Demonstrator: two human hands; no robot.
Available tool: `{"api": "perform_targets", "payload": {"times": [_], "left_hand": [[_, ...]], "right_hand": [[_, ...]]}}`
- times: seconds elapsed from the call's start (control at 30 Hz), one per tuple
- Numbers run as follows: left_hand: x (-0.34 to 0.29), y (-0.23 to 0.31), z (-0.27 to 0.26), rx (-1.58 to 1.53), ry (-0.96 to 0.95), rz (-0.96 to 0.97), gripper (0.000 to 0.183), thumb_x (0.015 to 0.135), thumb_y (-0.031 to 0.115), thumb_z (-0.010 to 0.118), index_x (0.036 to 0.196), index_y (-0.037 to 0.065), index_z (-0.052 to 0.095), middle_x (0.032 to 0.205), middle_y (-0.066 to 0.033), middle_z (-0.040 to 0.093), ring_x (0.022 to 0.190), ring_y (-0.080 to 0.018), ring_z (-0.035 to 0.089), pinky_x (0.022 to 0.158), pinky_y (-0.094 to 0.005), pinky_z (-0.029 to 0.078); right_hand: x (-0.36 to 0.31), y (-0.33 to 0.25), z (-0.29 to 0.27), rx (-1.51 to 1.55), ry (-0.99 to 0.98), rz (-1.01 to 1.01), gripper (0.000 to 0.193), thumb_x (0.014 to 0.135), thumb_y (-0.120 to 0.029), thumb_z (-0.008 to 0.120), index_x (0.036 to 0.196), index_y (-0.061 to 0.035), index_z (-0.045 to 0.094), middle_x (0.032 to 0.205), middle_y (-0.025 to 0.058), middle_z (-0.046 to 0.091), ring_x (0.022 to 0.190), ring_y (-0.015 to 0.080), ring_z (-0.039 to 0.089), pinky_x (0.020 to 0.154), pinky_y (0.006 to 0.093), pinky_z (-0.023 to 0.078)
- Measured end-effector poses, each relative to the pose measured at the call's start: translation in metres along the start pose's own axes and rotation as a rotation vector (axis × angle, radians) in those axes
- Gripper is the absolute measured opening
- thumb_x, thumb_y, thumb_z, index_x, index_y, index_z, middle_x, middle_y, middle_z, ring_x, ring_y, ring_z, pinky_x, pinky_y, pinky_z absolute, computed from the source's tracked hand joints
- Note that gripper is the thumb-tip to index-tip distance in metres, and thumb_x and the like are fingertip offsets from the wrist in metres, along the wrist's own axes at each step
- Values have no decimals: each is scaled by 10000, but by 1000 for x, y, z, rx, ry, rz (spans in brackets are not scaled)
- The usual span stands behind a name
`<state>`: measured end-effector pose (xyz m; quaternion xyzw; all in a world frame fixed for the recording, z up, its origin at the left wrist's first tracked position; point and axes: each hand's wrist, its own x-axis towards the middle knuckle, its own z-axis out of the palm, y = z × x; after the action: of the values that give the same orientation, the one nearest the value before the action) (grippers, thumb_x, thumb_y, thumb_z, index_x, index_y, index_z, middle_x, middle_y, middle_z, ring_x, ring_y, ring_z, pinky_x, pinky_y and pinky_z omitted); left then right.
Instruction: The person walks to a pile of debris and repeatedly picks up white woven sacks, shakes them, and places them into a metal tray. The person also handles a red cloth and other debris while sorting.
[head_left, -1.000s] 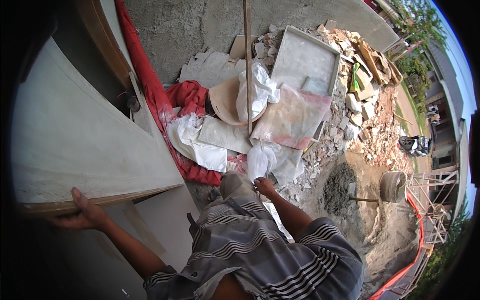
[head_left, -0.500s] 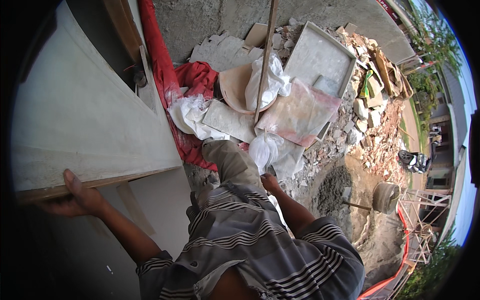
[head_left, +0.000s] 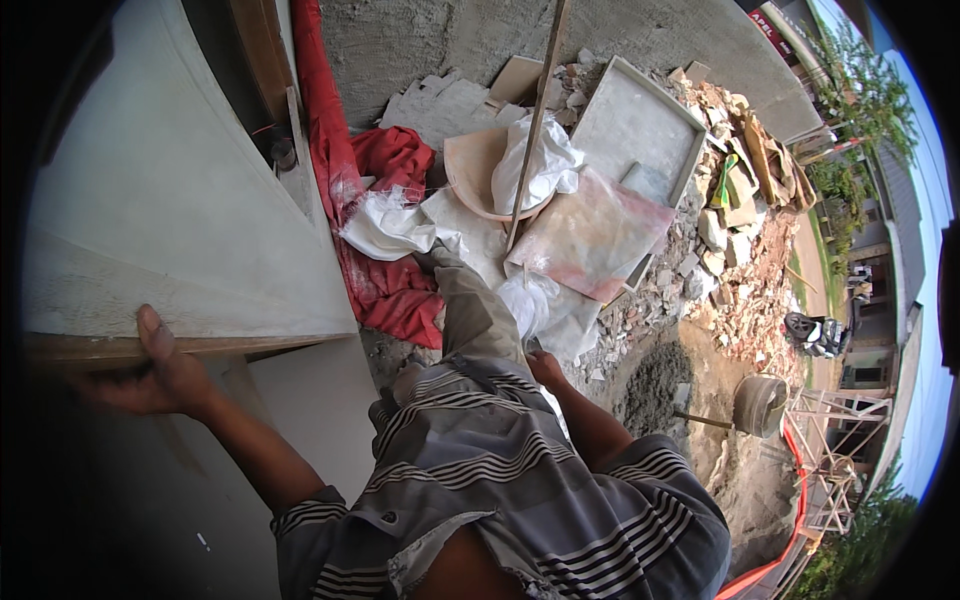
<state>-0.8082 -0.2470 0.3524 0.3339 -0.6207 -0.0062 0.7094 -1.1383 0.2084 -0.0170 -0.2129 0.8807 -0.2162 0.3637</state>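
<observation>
Left hand (head_left: 172, 378), lower left of the frame: gripping the board (head_left: 190, 230) by its wooden edge, thumb laid up against the pale face, fingers passing beneath and partly lost in shadow. Right hand (head_left: 545, 370), just below centre: fingers curled beside the trousered leg (head_left: 478, 312); from where I stand I cannot tell whether they close on anything.

The board fills the left of the frame, its lower edge running from the dark rim to a corner left of centre. By its breadth I judge it stiff and rather heavy; whether it is loose or fixed I cannot tell. The face looks smooth and dusty, so probably a little slippery. The wooden edge should give the surer hold, thumb above and fingers under.

Left arm: extended outward, elbow only slightly bent, palm turned upward. Right arm: drawn in toward the leg, elbow out to the right.

Farther out: red sheet (head_left: 405, 305) and white sack (head_left: 390, 228) beside the board; upright pole (head_left: 537, 120), tan basin (head_left: 472, 165) and grey tray (head_left: 635, 115) at upper centre; rubble (head_left: 765, 265) to the right; grey mortar (head_left: 650, 385) and bucket (head_left: 757, 405) at lower right.
</observation>
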Motion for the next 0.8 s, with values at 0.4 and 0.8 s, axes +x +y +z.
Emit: {"api": "perform_targets", "payload": {"times": [0.4, 0.8], "left_hand": [[4, 4, 0, -42, -22, 11, 909, 776, 135, 815, 1486, -21, 269, 1353, -245, 467, 1207, -347, 540, 1013, -452, 509], [1, -3, -4, 40, -22, -3, 902, 771, 127, 783, 1495, -14, 263, 1341, -249, 477, 1217, -372, 544, 1015, -466, 521]], "right_hand": [[58, 5, 24, -76, 32, -86, 391, 906, -340, 555, 1073, -18, 703, 1017, 277, 681, 984, 435, 652, 831, 483, 510], [69, -10, 36, -36, 45, -143, 356, 930, -301, 524, 1073, -22, 693, 968, 265, 688, 949, 430, 656, 806, 459, 512]]}}
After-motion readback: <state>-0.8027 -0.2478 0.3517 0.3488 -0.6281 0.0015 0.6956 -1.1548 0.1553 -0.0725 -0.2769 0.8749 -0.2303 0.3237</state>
